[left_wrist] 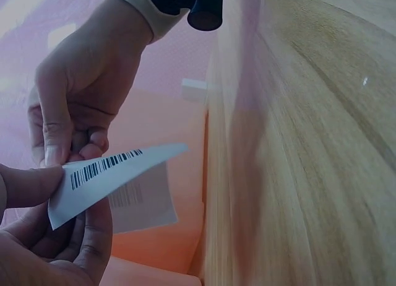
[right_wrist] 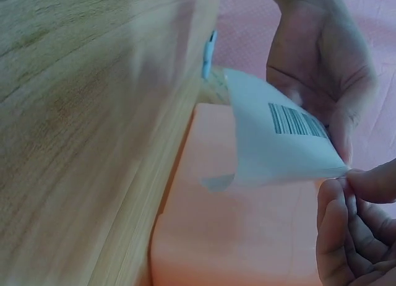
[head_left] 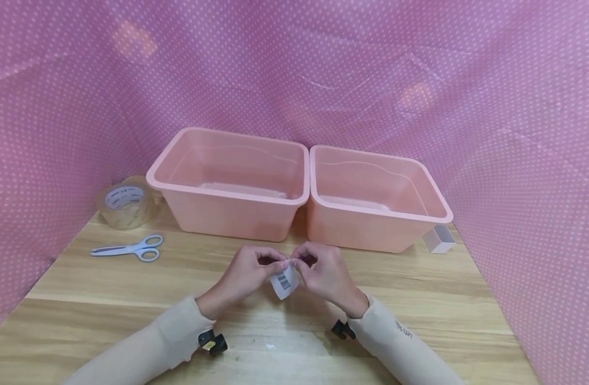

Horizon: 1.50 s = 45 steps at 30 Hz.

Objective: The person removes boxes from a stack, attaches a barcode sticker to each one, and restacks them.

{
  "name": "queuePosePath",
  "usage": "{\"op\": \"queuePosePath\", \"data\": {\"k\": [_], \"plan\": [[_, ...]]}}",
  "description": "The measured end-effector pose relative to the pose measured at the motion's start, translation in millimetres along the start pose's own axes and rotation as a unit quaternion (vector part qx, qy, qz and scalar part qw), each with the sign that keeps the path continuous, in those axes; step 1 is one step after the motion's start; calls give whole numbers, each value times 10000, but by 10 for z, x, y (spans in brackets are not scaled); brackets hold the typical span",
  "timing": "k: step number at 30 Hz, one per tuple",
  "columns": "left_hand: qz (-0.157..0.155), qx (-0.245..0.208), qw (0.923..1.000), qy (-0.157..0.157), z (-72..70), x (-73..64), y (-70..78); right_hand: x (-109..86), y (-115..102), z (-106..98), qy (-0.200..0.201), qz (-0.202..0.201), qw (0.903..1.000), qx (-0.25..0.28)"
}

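Above the wooden table, both hands pinch a small white barcode label (head_left: 284,282) along its upper edge. My left hand (head_left: 248,271) grips one side between thumb and fingers; my right hand (head_left: 325,271) pinches close beside it, fingertips nearly touching. In the left wrist view the barcode label (left_wrist: 105,177) hangs slanted, and behind it shows a second pale layer (left_wrist: 145,202) with a fainter barcode. The right wrist view shows the label (right_wrist: 272,143) bent, one lower corner curled. Whether the two layers are joined is hidden by the fingers.
Two pink bins (head_left: 229,216) (head_left: 361,232) stand side by side behind the hands. At the left are a roll of clear tape (head_left: 125,216) and light-blue scissors (head_left: 132,249). A small white box (head_left: 438,239) sits by the right bin. Pink dotted cloth (head_left: 294,69) surrounds the table.
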<state>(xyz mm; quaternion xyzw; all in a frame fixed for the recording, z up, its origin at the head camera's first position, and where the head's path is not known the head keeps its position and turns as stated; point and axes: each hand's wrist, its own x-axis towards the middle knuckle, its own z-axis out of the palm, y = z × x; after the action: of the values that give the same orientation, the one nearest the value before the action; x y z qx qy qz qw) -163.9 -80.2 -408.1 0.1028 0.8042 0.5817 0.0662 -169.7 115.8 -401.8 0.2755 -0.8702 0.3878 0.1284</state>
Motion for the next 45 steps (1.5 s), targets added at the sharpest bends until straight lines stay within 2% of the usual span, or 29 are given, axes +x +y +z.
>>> {"op": "queuePosePath", "data": {"k": [13,20,29,39,45], "plan": [[-236,-122,9996,50,-4,-2,-2,12,13,-23,-66,264,9996,55],[-383,42,9992,131,-19,-10,14,25,5,-65,-107,370,9992,-57],[-302,153,9992,231,-16,8,-4,40,19,-105,-162,556,9983,-80],[-368,148,9989,240,-24,2,3,51,22,-144,-259,822,9963,57],[-390,174,9988,253,-28,8,12,57,33,-181,-145,779,9968,-33]]}}
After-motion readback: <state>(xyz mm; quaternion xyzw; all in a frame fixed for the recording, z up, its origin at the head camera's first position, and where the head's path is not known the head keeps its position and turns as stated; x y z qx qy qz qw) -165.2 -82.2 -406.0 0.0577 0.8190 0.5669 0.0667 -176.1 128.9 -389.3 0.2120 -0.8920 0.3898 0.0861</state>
